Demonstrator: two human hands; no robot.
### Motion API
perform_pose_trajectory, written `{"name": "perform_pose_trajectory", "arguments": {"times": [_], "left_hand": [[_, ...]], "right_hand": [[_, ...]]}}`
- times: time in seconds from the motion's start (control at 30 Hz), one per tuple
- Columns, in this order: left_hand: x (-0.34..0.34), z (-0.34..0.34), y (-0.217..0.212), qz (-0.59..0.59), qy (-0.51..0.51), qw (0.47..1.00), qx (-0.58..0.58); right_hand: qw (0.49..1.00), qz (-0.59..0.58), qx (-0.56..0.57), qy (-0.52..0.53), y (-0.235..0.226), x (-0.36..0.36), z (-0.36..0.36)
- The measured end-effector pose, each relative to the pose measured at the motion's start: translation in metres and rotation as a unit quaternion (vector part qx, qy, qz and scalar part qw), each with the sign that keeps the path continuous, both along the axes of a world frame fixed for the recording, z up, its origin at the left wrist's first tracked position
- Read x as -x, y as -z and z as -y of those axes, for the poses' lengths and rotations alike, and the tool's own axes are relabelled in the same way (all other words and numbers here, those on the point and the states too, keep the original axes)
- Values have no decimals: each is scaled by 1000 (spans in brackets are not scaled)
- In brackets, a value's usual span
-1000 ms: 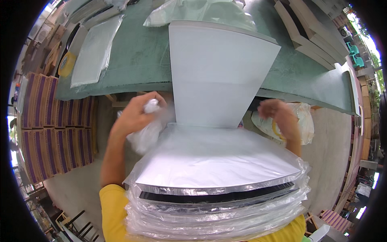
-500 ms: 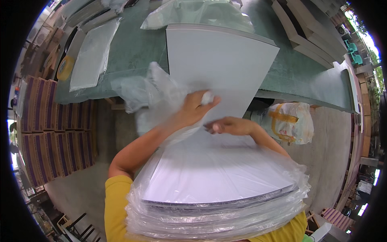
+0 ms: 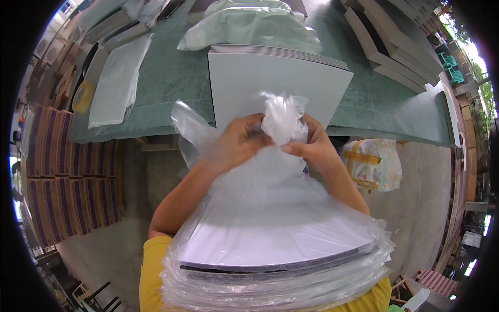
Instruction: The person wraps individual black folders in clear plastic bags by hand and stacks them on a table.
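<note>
Head view: against the yellow shirt [image 3: 154,270] I see wrapped boards [image 3: 275,255], the top clear bag [image 3: 273,182] gathered into a neck. The left hand [image 3: 240,143] and right hand [image 3: 315,146], fingers curled nearly closed, both grip that neck. Grey floor [image 3: 423,208] spreads either side. Beyond, white boards [image 3: 275,78] reach the green worktop's [image 3: 169,78] near edge, leaving working room beside them.

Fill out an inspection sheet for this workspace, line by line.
Surface: green table, visibly marked.
Job's things: clear plastic bag over a white sheet, far end bunched; stack of white boards beyond.
Clutter: tape roll, flat plastic packet, pale plastic sheeting, grey panels.
Hands: left hand and right hand grip the bunched plastic.
Cables: nothing seen.
Surroundings: stacked cartons left; taped bundle and teal chairs right.
</note>
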State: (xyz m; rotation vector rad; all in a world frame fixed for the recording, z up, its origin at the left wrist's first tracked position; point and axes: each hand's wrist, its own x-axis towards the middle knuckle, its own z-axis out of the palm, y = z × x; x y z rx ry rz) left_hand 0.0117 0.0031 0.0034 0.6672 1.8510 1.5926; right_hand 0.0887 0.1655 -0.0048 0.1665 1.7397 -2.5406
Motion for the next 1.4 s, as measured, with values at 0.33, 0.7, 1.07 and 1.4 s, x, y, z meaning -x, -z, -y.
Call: {"name": "perform_pose_trajectory", "arguments": {"times": [0.33,0.7,1.07,1.4], "left_hand": [[27,13,10,-51,-5,998,45],[-9,3,-2,-200,1,974,-102],[50,91,23,-49,-393,912,-104],[1,12,-46,-160,123,979,-37]], "right_hand": [[977,-77,-198,-32,-8,-18,-32],[995,69,51,-46,-5,-8,-15],[982,79,113,130,17,-42,-73],[991,-19,97,-92,-17,1,-7]]}}
